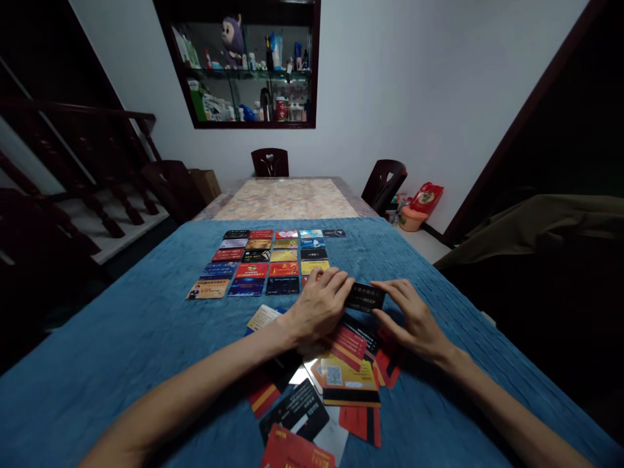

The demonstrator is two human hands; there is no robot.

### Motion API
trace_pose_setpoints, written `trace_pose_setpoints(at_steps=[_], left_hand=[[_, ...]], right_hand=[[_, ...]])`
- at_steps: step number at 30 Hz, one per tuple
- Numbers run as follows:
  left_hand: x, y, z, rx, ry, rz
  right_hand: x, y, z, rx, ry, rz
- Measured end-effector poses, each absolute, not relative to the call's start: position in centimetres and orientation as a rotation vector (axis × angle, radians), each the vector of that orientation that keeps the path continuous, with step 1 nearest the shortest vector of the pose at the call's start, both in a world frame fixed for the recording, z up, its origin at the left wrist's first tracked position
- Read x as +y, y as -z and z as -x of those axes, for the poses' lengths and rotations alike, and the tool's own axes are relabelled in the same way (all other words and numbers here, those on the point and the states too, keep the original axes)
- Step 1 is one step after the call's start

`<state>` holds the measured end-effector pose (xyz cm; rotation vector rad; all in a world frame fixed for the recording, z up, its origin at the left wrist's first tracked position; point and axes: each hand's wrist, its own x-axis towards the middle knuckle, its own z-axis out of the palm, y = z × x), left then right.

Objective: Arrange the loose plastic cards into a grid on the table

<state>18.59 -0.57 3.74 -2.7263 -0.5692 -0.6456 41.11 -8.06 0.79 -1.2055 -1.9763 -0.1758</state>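
Note:
A black card (365, 297) with pale printed lettering is tilted up above the pile, between my two hands. My right hand (414, 320) pinches its right end between thumb and fingers. My left hand (322, 304) is closed, its bent fingers at the card's left end and its thumb hidden. Beneath both hands lies a loose pile of cards, among them a gold card with a QR code (351, 383), a dark card (295, 413) and a red card (297, 448). Beyond my left hand are neat columns of cards, including an orange VIP card (208, 289); my left hand covers some.
A blue cloth (146, 312) covers the near part of the table; a patterned tabletop (287, 198) shows beyond it. Dark chairs (270, 162) stand around the far end. A lit wall shelf (248, 71) holds bottles and a purple plush toy. A railing (73, 110) runs along the left.

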Motion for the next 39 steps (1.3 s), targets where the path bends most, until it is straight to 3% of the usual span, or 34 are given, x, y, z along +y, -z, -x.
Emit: trace_pose_setpoints(at_steps=[8, 21, 39], left_hand=[[-0.2, -5.8, -17.8, -0.649, 0.462, 2.710], [1.9, -6.7, -12.9, -0.729, 0.361, 2.733], [9.1, -8.5, -4.2, -1.020, 0.172, 2.624]], right_hand=[[-8.0, -0.5, -40.0, -2.063, 0.570, 1.326], [-4.2, -2.7, -35.7, -2.246, 0.696, 1.235], [8.4, -6.0, -27.7, -2.546, 0.390, 1.132]])
